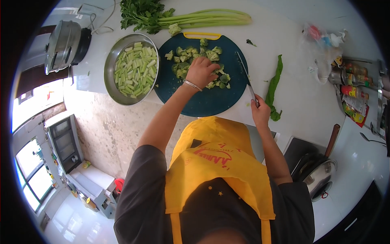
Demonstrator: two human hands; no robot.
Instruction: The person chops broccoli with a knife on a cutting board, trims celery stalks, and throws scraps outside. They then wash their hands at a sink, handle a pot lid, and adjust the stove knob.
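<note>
Broccoli florets (182, 70) lie in a loose heap on a round dark-teal cutting board (201, 105) with a yellow handle. My left hand (201, 72), a bangle at its wrist, reaches over the heap with curled fingers touching the florets. Its fingertips are partly hidden, so whether it grips one is unclear. At the board's right edge, my right hand (261, 112) grips the handle of a kitchen knife (244, 70), its blade pointing away from me along the rim. Left of the board, a steel bowl (110, 68) holds cut celery pieces (135, 70).
Leafy celery (204, 18) lies behind the board, beside a pale broccoli piece (174, 29). A long wrinkled green vegetable (275, 85) lies right of the knife. A lidded pot (62, 45) stands far left; seasoning jars (355, 73) and a lidded pan (320, 177) are at right.
</note>
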